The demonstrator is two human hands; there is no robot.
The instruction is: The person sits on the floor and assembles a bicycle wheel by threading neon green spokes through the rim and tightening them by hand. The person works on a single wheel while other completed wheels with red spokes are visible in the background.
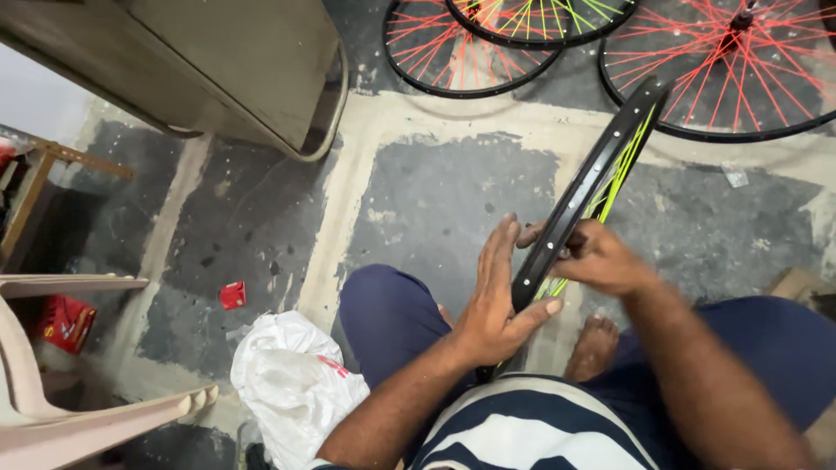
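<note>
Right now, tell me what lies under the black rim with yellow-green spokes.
Under the black rim show grey floor, the person's bare foot and dark blue trousers. The left hand and right hand cover its lower part; its bottom end is hidden.

**Inspector:** What was the floor's condition?

**Assistant:** The concrete floor [435, 191] was dark grey, worn and patchy, with pale cement strips crossing it. A small red scrap [232, 295] lay on it at the left.

**Inspector:** Furniture?

**Assistant:** A drab metal cabinet [235, 61] stood at the top left. A beige plastic chair [78, 365] occupied the bottom left corner, with a crumpled white plastic bag [292, 383] beside it. Wheels with red spokes [731, 61] lay along the top edge. Lighting was even.
</note>
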